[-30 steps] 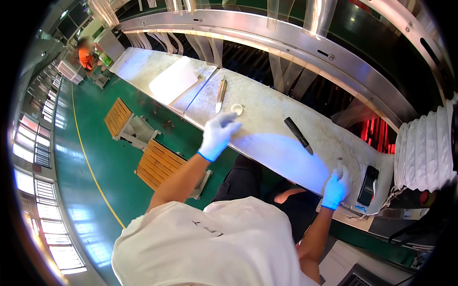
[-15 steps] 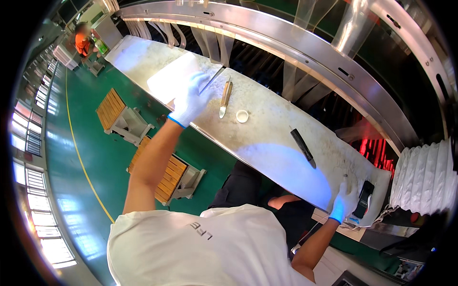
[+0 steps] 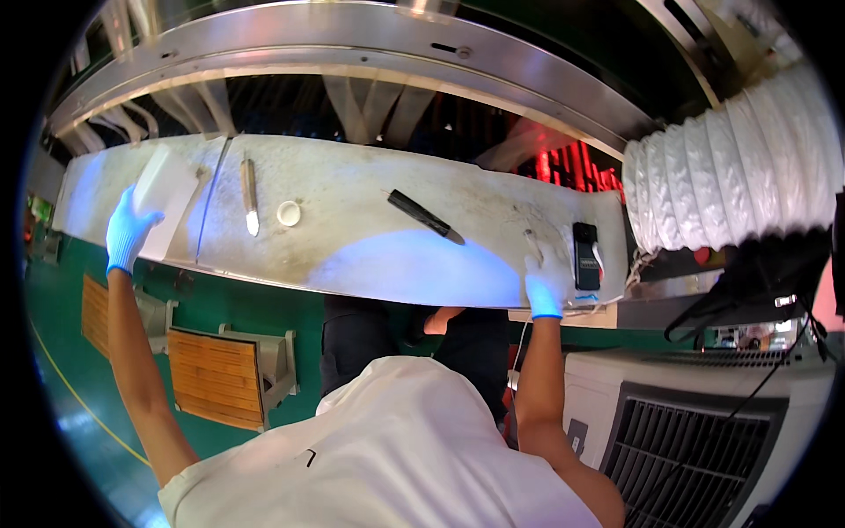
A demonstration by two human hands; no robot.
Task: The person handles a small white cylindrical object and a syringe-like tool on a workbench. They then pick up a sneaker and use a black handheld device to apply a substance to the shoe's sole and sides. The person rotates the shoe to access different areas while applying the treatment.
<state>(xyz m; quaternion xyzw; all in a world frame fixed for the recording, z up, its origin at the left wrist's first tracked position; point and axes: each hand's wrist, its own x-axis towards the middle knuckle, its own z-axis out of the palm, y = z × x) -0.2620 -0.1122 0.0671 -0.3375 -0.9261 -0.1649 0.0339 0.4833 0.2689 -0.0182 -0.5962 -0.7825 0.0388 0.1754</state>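
Observation:
My left hand (image 3: 132,231), in a white glove with a blue cuff, is at the far left of the long pale worktop (image 3: 352,194). Its thumb lies across a white plastic box (image 3: 167,198) and its fingers run along the box's left side. At the right end, my gloved right hand (image 3: 547,280) rests low over the surface with its fingers drawn together. A small greyish tip pokes out beyond them, too small to name. Right beside it lies a black handheld device (image 3: 585,255).
Between my hands lie a wooden-handled knife (image 3: 249,194), a small white round cup (image 3: 289,214) and a black-handled tool (image 3: 422,216). Behind runs a metal machine rail (image 3: 352,40) with clear strips and a red glow. A white ribbed duct (image 3: 731,167) is at right; slatted stools (image 3: 216,374) stand below.
The view has turned to the right. My left hand has shifted from the box's right part to its left side, and the box looks tilted. My right hand stays beside the black device.

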